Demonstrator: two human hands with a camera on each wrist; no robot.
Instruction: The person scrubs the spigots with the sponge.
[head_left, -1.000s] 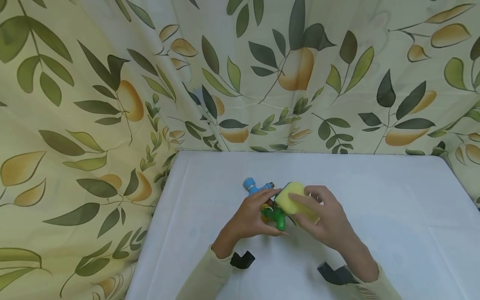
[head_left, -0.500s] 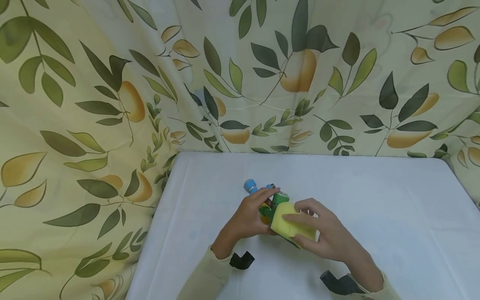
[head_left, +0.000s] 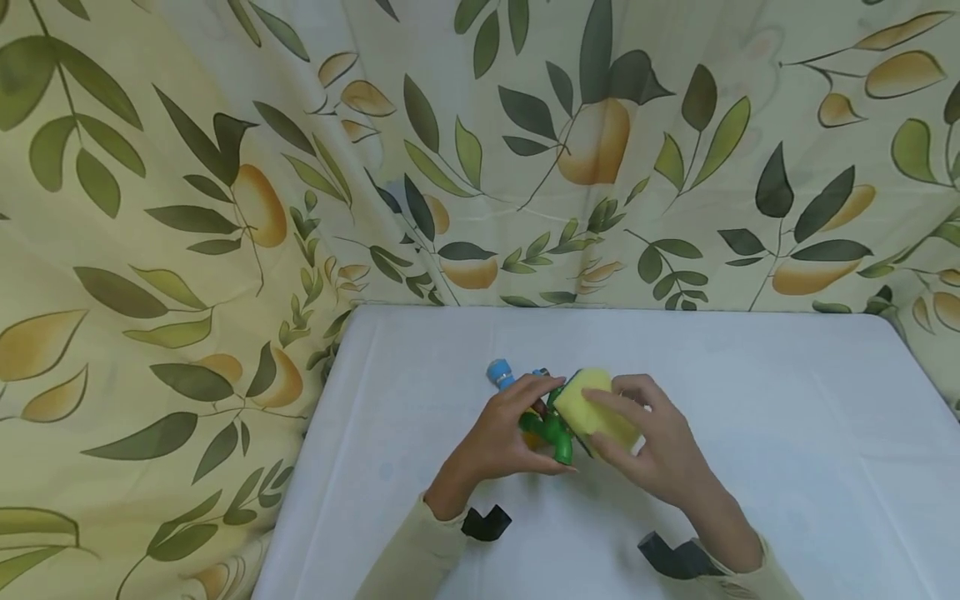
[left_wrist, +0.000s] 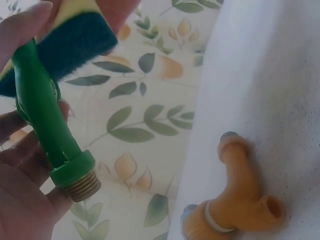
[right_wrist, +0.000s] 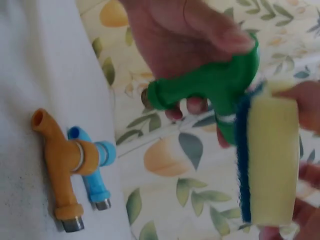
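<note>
A green plastic tap point(head_left: 557, 433) with a threaded brass end point(left_wrist: 85, 187) is held up in my left hand point(head_left: 495, 433), fingers and thumb around its body. My right hand point(head_left: 660, 442) grips a sponge point(head_left: 600, 408), yellow foam on one side and a dark scouring pad point(left_wrist: 80, 42) on the other. In the right wrist view the pad side lies against the green tap near its handle end. The sponge hides part of the tap in the head view.
Behind my left hand on the white table point(head_left: 787, 433) lie a blue tap point(right_wrist: 95, 185) and an orange tap point(right_wrist: 60, 160), side by side. A leaf-patterned curtain point(head_left: 675, 208) hangs behind the table. Black wrist mounts point(head_left: 486, 523) sit below each hand.
The sponge has gone toward the person over the green tap's spout, then back up and away to its handle end. The left hand keeps its hold, almost still.
</note>
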